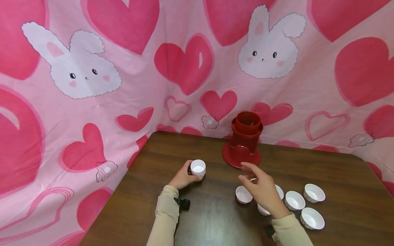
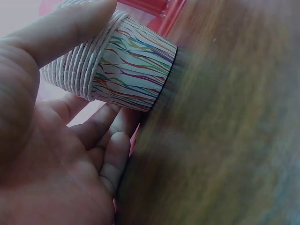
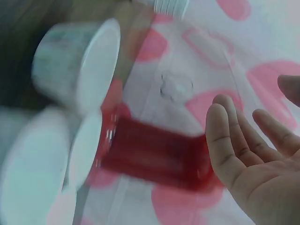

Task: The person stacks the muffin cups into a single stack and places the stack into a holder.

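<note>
A stack of nested white paper baking cups [image 1: 198,168] stands on the table left of the middle. My left hand [image 1: 183,178] grips it from the left side, thumb near and fingers around the far side. Wavy coloured lines run over the lowest cup's wall in the left wrist view, with many rolled rims piled on it [image 2: 136,65]. My right hand [image 1: 264,191] hovers over loose paper cups, fingers spread and slightly bent, holding nothing. One loose cup [image 1: 244,195] shows just left of it; others are partly hidden beneath the hand.
A red plastic dispenser [image 1: 245,140] with a round base and upright tube stands at the table's back. Several more paper cups [image 1: 294,201] sit mouth up to the right of my right hand. A pink heart-and-rabbit cloth [image 1: 138,85] hangs behind the brown table [image 1: 215,218].
</note>
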`<state>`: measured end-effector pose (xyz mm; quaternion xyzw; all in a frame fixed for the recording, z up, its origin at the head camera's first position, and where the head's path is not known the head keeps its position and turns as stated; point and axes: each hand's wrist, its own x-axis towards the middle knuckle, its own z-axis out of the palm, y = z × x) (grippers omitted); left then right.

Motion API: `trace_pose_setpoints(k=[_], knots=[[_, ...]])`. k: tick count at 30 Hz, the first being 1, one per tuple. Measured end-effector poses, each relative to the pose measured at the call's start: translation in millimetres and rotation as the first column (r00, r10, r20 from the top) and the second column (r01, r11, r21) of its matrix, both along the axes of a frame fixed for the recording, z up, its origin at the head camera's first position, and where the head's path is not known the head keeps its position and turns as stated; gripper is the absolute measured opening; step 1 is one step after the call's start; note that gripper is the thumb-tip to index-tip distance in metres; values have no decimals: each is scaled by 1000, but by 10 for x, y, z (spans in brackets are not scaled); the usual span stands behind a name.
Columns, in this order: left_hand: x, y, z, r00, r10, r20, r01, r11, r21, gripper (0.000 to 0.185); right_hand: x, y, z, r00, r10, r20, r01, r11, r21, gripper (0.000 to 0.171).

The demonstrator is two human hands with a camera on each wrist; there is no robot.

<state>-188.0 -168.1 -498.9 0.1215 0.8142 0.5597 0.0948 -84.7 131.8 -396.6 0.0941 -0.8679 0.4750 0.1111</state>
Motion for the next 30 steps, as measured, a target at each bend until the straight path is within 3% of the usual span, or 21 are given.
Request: trace_pose_setpoints(k=[8,14,20,25,27,30], knots=[[6,-10,-22,1000,1,8,-2,1000,17,67,326,741,-36,977,-193,-94,203,973,110,35],[4,-14,-39,1000,-3,14,3,1000,17,69,597,1323,-137,948,-314,-45,314,909,274,40],[-26,-19,-39,1000,-5,4,5,1000,27,69,722,1742,-348,949,-293,116,218,877,429,67],[-45,-11,-37,1000,-4,6,4,1000,18,69,755,1883,-527,907,-266,327,81,871,484,89],[-43,-7,-35,1000,-2,6,2,1000,11,69,762,1890,-586,900,-249,359,50,875,481,92],[-36,-2,-26,1000,1,10,-1,1000,8,69,764,1875,-662,914,-224,338,43,882,469,92]])
